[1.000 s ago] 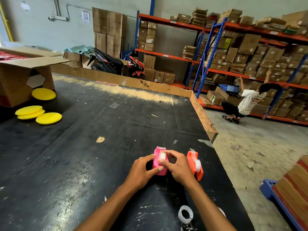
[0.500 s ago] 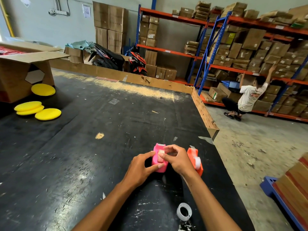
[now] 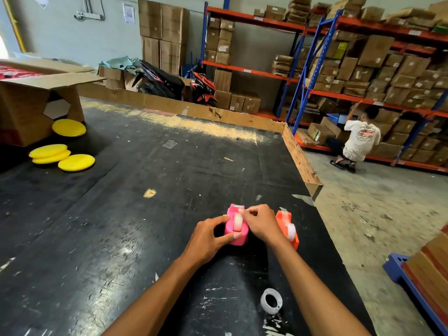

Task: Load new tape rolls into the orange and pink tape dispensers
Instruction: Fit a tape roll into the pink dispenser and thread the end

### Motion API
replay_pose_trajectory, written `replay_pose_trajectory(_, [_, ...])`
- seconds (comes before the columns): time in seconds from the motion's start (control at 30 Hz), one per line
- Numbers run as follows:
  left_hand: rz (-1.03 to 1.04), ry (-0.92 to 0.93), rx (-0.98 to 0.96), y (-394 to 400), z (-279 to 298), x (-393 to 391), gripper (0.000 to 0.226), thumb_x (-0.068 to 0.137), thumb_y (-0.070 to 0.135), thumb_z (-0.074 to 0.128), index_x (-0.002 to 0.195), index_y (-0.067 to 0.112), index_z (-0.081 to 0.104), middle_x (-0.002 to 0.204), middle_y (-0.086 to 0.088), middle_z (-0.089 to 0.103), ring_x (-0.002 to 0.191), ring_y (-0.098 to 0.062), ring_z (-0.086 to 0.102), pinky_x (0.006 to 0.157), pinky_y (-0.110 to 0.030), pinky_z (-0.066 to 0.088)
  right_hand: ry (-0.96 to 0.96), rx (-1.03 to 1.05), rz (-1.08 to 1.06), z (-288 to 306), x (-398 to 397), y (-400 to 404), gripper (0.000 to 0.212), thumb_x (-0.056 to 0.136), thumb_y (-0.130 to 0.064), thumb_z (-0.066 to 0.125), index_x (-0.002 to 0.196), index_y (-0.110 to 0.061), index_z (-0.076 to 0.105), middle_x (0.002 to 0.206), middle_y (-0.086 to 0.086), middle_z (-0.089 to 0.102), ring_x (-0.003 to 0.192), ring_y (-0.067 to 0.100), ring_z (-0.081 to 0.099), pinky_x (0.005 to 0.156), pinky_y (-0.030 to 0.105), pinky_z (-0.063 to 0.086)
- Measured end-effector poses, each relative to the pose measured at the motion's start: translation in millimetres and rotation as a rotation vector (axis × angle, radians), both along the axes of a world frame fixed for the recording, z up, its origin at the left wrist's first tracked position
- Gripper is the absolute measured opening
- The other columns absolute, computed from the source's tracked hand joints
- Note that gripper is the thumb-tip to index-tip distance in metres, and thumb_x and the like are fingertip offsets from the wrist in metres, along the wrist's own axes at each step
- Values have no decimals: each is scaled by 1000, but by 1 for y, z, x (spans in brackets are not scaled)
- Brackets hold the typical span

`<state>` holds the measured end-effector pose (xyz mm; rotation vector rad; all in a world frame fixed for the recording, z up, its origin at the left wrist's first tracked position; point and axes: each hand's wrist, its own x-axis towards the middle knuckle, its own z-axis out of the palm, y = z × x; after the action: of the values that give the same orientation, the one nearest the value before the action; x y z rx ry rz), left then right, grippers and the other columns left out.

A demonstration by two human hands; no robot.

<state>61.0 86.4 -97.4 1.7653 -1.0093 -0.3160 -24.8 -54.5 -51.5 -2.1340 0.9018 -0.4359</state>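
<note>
The pink tape dispenser (image 3: 236, 226) stands on the black table with a clear tape roll (image 3: 238, 221) seated in it. My left hand (image 3: 208, 238) grips the dispenser's left side and near end. My right hand (image 3: 260, 223) pinches the tape end at the dispenser's top, near its cutter. Just right of my right hand stands the orange dispenser (image 3: 288, 227), also with a roll in it. A spare white tape roll (image 3: 271, 300) lies on the table between my forearms.
The black table (image 3: 121, 214) has a raised wooden rim (image 3: 300, 158) at its right and far edges. Yellow round pads (image 3: 63, 156) and an open cardboard box (image 3: 31, 103) sit far left. A person (image 3: 358, 139) crouches by the shelving. A blue pallet (image 3: 407, 275) is at right.
My right hand has moved from the roll's middle up toward the pink dispenser's cutter end, drawing the tape. The camera has drifted slightly; the crouching person has turned to the shelf.
</note>
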Motion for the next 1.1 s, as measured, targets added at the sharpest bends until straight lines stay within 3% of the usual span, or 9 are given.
replay_pose_trajectory(0.17, [-9,-9,2,-1,-2,1,41,71,35,80,109,37,65,81,57,55,90,24,58,85,-10,47,73,95,10,8,7,-7,22,81,-17,63,61,-15,72,55,-2,57,55,9,48,56,26,38])
replay_pose_trajectory(0.33, [-12,-14,1,-2,-4,3,46,69,41,79,112,39,63,82,47,58,94,17,61,92,-26,52,19,162,90,16,7,-12,14,83,-11,69,91,0,74,75,3,64,69,9,56,60,18,43])
replay_pose_trajectory(0.47, [-23,-54,10,-4,-6,5,52,68,48,76,110,60,47,85,54,57,101,1,64,93,-32,51,-6,99,175,15,9,-14,5,79,-8,74,76,-9,70,71,-1,65,69,8,60,63,20,48])
replay_pose_trajectory(0.53, [-18,-51,2,-5,-7,6,54,68,51,76,111,61,45,86,53,57,102,0,64,94,-34,51,-25,51,216,16,11,-16,16,76,-7,76,69,-17,66,69,-2,66,67,9,61,66,25,51])
replay_pose_trajectory(0.67, [-12,-27,-12,-5,-9,6,52,67,52,76,112,55,51,87,47,61,102,-1,64,94,-35,52,-55,7,271,22,10,-19,19,75,-1,76,73,-16,65,69,1,66,65,11,62,69,32,54])
replay_pose_trajectory(0.77, [-1,-5,-31,-5,-10,6,53,67,50,77,115,35,64,91,39,62,103,-1,64,95,-36,51,-75,14,278,23,13,-22,17,75,-3,76,80,-17,67,69,1,66,67,13,63,69,33,54])
replay_pose_trajectory(0.83, [0,-7,-19,-5,-9,6,51,67,49,78,114,34,65,89,40,62,103,-1,64,95,-36,51,-79,11,284,24,16,-25,15,75,-4,77,83,-13,69,68,0,66,66,11,63,65,28,53])
replay_pose_trajectory(0.97, [-3,-21,12,-3,-6,5,48,67,49,77,107,54,53,87,51,59,102,-1,64,94,-32,51,-130,-40,279,24,23,-29,9,73,-2,78,79,-5,73,65,0,66,58,4,59,56,16,48])
replay_pose_trajectory(1.1, [20,28,10,-4,-8,6,53,66,48,79,115,32,66,96,36,63,104,0,63,96,-34,51,-143,-79,258,19,29,-36,5,73,-3,78,77,-4,75,65,1,68,56,2,60,54,13,49])
